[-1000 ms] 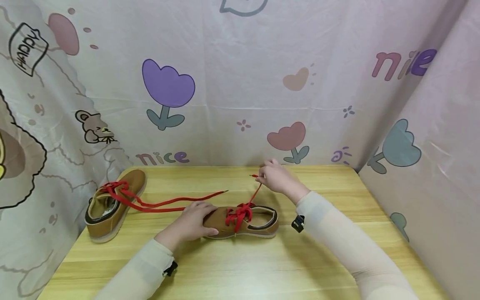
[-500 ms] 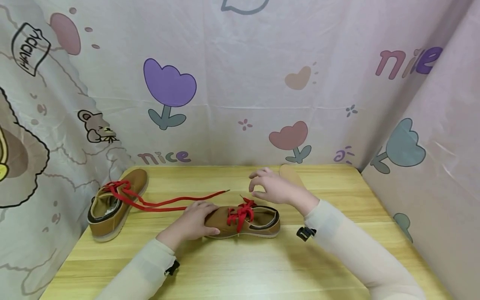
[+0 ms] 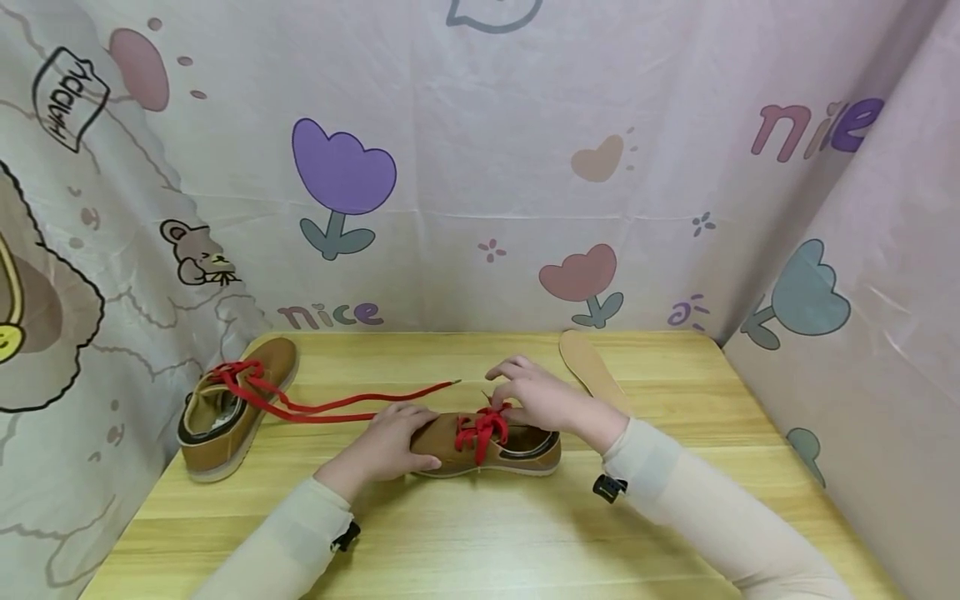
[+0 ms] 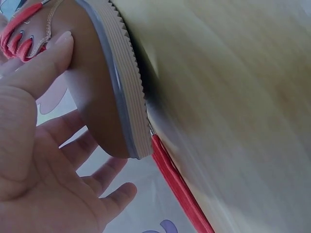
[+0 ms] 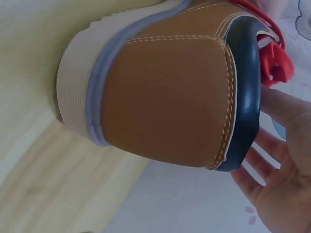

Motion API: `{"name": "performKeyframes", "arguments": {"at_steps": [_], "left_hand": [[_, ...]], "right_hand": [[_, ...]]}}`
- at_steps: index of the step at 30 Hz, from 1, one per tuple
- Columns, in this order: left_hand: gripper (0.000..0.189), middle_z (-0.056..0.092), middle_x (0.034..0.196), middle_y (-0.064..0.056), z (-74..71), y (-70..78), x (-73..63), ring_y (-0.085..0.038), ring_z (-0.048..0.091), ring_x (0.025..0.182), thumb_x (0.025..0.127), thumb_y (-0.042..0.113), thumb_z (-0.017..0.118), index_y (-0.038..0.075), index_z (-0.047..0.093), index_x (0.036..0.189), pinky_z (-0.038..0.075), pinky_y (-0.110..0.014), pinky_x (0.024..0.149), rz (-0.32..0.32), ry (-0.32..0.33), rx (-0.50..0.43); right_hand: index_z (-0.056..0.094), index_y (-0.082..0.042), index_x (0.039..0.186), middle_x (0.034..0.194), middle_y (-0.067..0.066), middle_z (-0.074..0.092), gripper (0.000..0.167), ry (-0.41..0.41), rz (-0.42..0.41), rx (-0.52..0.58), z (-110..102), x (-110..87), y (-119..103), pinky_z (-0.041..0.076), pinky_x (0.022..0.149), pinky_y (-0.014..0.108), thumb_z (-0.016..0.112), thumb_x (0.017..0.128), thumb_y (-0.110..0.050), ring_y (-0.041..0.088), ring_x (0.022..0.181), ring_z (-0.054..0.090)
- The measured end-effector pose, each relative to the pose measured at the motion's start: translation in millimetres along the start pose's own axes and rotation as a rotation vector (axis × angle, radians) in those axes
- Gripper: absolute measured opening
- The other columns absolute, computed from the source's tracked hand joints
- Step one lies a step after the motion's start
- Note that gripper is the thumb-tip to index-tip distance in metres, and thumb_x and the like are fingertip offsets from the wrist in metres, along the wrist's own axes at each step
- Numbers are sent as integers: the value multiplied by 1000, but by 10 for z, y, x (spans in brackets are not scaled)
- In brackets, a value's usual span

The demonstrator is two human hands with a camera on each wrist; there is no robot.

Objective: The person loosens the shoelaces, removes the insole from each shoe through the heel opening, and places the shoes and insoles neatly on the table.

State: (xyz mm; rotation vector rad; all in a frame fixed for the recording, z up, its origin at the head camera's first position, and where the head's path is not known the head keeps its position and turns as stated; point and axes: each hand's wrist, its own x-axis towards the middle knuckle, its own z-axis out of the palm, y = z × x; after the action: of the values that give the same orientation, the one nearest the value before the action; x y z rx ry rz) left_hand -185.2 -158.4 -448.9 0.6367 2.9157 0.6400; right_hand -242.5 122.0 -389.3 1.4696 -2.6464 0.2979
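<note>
A brown shoe [image 3: 442, 442] with red laces and a dark collar lies across the middle of the table, toe to the left. My left hand [image 3: 382, 443] grips its toe, thumb on the near side and the other fingers along the far side, as the left wrist view also shows. At the tied red shoelace [image 3: 491, 423] my right hand [image 3: 543, 398] has its thumb and index finger bent in together on the lace, the other fingers raised. In the right wrist view the shoe's heel [image 5: 170, 97] fills the middle, and the right hand [image 5: 291, 160] partly hides behind the collar.
A second brown shoe [image 3: 217, 446] stands at the table's left edge. Its long red laces [image 3: 337, 418] trail right to behind my left hand. A tan insole [image 3: 585, 358] lies at the back right, partly under my right arm. Printed curtains [image 3: 465, 183] enclose the table.
My right hand let go of the raised lace end, which fell beside the knot. It drew back right, uncovering the insole, then came down to the laces. The left hand stayed on the toe.
</note>
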Motion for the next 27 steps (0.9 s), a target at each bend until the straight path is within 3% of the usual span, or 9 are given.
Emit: {"name": "performKeyframes", "arguments": {"at_steps": [4, 8, 17, 22, 27], "left_hand": [[74, 51, 147, -14, 2, -2, 2, -40, 38, 138, 83, 43, 81, 7, 56, 142, 28, -61, 113, -6, -3, -1], [73, 52, 146, -14, 7, -5, 4, -40, 38, 138, 83, 42, 81, 7, 56, 142, 27, -60, 113, -3, -2, 0], [74, 52, 146, -15, 2, 4, 0, -40, 38, 138, 83, 41, 82, 6, 56, 142, 27, -60, 113, -1, -3, -6], [74, 52, 146, -15, -9, 11, -8, -40, 38, 138, 83, 42, 82, 6, 56, 142, 27, -60, 113, -9, -6, -4], [74, 52, 146, -14, -16, 13, -10, -40, 38, 139, 83, 42, 82, 6, 56, 142, 27, -61, 113, -11, -8, -10]], "right_hand": [[76, -19, 87, 131, 12, 62, 4, 78, 40, -9, -45, 29, 41, 47, 101, 47, 80, 87, -17, 33, 123, 50], [75, -19, 84, 132, 12, 61, 6, 151, 167, 12, -128, 74, 129, 50, 95, 48, 80, 87, -19, 34, 123, 49], [72, -14, 85, 129, 13, 63, 8, 288, 425, 42, -222, 167, 391, 47, 96, 49, 75, 91, -17, 35, 119, 50], [73, -12, 96, 130, 14, 59, 10, 219, 494, 59, -148, 181, 476, 46, 97, 50, 73, 93, -22, 37, 118, 48], [74, -11, 102, 130, 16, 59, 13, 151, 472, 64, -107, 137, 447, 45, 97, 50, 74, 92, -19, 37, 115, 48]]}}
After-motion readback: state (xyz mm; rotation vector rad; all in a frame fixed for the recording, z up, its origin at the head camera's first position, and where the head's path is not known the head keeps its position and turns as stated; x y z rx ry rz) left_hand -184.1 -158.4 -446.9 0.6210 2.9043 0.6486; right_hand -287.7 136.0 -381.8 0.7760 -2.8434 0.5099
